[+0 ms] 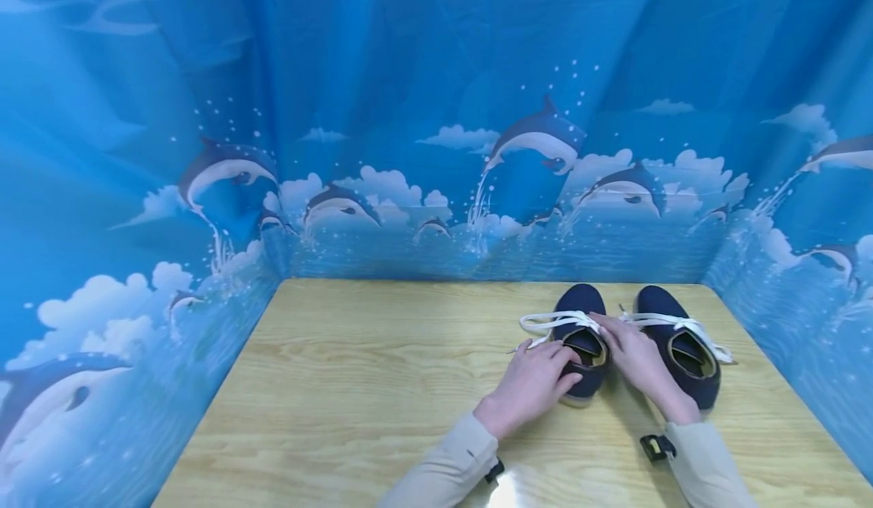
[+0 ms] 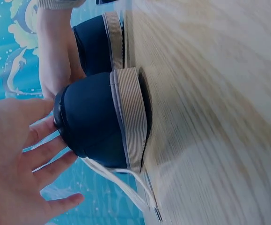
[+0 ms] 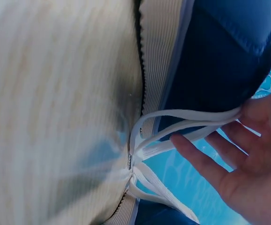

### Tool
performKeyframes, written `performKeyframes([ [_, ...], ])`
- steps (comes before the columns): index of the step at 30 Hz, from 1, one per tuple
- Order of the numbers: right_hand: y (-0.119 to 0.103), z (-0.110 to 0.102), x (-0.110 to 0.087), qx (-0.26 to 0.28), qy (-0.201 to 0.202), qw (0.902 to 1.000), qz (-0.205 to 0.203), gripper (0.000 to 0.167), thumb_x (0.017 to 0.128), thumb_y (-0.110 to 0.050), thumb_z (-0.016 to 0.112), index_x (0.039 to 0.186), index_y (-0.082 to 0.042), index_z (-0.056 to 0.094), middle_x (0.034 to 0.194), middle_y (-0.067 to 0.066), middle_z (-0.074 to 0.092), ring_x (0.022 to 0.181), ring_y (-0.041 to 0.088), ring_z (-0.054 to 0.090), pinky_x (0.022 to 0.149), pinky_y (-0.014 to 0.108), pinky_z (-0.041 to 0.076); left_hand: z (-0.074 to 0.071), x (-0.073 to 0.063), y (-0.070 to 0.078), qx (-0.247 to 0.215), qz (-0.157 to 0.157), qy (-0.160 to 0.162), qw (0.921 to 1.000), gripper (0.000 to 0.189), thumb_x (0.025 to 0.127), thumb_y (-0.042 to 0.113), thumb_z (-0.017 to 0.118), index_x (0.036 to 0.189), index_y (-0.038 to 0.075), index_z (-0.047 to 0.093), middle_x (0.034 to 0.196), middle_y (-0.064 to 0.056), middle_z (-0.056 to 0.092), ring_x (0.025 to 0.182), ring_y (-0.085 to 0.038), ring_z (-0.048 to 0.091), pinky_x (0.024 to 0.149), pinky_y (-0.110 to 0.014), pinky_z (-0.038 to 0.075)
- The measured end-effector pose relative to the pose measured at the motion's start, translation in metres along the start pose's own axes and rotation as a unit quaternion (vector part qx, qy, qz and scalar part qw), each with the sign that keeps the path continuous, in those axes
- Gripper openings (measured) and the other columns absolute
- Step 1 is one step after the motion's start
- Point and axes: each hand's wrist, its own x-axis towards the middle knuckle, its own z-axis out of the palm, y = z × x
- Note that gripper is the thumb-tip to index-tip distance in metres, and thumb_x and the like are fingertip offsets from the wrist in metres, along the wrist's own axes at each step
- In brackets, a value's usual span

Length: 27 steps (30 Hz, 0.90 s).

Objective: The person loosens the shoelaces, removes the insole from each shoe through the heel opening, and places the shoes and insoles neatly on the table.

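Observation:
A navy shoe (image 1: 581, 297) with white laces (image 1: 566, 318) stands upright on the wooden table, toe pointing away. My left hand (image 1: 528, 387) is at its opening, index finger inside the collar and thumb outside near the heel, pinching the edge; the other fingers are spread in the left wrist view. From the opposite side my right hand (image 1: 637, 360) touches the upper where the laces come out. In the right wrist view its fingers lie over the white laces (image 3: 186, 115); whether they pinch anything is unclear. A matching navy shoe (image 1: 658, 303) stands just right of that hand.
The wooden table (image 1: 382, 371) stretches away to the left of the shoes. A blue dolphin-print curtain (image 1: 409, 114) encloses the back and both sides. The right shoe's laces (image 1: 702, 333) spread out over both its sides, close to my right hand.

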Motion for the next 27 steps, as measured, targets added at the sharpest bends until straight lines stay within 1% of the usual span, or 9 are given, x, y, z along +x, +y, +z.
performKeyframes([
  [4,-0.001,0.002,-0.003,0.001,-0.006,1.0,-0.002,0.034,0.106,-0.017,0.053,0.135,-0.002,0.062,0.135,0.027,0.06,0.125,0.052,0.052,0.099,0.07,0.038,-0.002,-0.002,-0.008,-0.019,-0.013,0.002,0.9997,0.028,0.102,0.048,0.055,0.118,0.027,0.065,0.124,0.012,0.066,0.122,-0.007,0.061,0.11,-0.049,0.044],
  [7,-0.005,0.003,-0.005,0.001,0.0,1.0,-0.006,0.035,0.106,-0.018,0.054,0.134,-0.001,0.064,0.134,0.026,0.061,0.127,0.052,0.05,0.103,0.069,0.037,-0.003,-0.004,-0.014,-0.024,-0.022,0.002,0.9995,0.029,0.1,0.051,0.057,0.115,0.027,0.066,0.121,0.013,0.068,0.117,-0.007,0.063,0.111,-0.049,0.043],
  [12,-0.014,0.007,-0.01,-0.01,0.025,0.9996,-0.013,0.032,0.103,-0.019,0.059,0.128,0.0,0.068,0.127,0.025,0.066,0.125,0.053,0.051,0.106,0.069,0.035,-0.004,-0.008,-0.023,-0.03,-0.031,0.009,0.999,0.03,0.098,0.054,0.058,0.106,0.026,0.066,0.108,0.014,0.07,0.107,-0.005,0.066,0.11,-0.046,0.045],
  [15,-0.02,0.009,-0.013,-0.014,0.033,0.9992,-0.017,0.03,0.101,-0.018,0.062,0.124,0.001,0.07,0.121,0.024,0.068,0.123,0.054,0.052,0.107,0.069,0.034,-0.007,-0.01,-0.027,-0.033,-0.039,0.009,0.9987,0.032,0.097,0.056,0.059,0.103,0.025,0.066,0.104,0.014,0.07,0.103,-0.005,0.066,0.11,-0.045,0.045],
  [18,-0.025,0.009,-0.014,-0.018,0.035,0.999,-0.019,0.029,0.1,-0.018,0.064,0.121,0.001,0.071,0.118,0.022,0.07,0.119,0.052,0.056,0.108,0.068,0.034,-0.009,-0.011,-0.031,-0.034,-0.046,0.007,0.9983,0.033,0.095,0.056,0.061,0.101,0.025,0.066,0.103,0.013,0.07,0.103,-0.005,0.066,0.11,-0.045,0.044],
  [21,-0.027,0.008,-0.015,-0.018,0.026,0.9993,-0.021,0.03,0.101,-0.019,0.063,0.121,0.001,0.071,0.118,0.021,0.07,0.116,0.048,0.059,0.109,0.067,0.033,-0.01,-0.012,-0.034,-0.04,-0.049,0.005,0.998,0.032,0.095,0.055,0.062,0.1,0.025,0.066,0.104,0.013,0.07,0.104,-0.005,0.066,0.111,-0.046,0.044],
  [23,-0.027,0.005,-0.015,-0.016,0.018,0.9994,-0.024,0.031,0.102,-0.022,0.062,0.123,-0.001,0.071,0.12,0.02,0.069,0.114,0.046,0.06,0.103,0.065,0.039,-0.009,-0.012,-0.035,-0.049,-0.047,0.005,0.9977,0.03,0.095,0.054,0.063,0.101,0.024,0.066,0.104,0.013,0.069,0.103,-0.005,0.066,0.11,-0.046,0.044],
  [25,-0.024,0.001,-0.014,-0.01,0.017,0.9994,-0.028,0.032,0.103,-0.024,0.061,0.125,-0.003,0.07,0.122,0.02,0.068,0.115,0.046,0.06,0.101,0.065,0.041,-0.009,-0.013,-0.035,-0.059,-0.044,0.006,0.9973,0.03,0.095,0.052,0.064,0.104,0.023,0.066,0.107,0.012,0.068,0.104,-0.006,0.065,0.108,-0.042,0.046],
  [27,-0.018,-0.004,-0.011,-0.006,0.022,0.9994,-0.026,0.032,0.104,-0.025,0.058,0.127,-0.005,0.069,0.126,0.021,0.066,0.119,0.047,0.057,0.1,0.065,0.042,-0.009,-0.013,-0.033,-0.073,-0.047,0.008,0.9962,0.034,0.096,0.051,0.065,0.112,0.022,0.065,0.112,0.009,0.066,0.105,-0.009,0.065,0.104,-0.038,0.048],
])
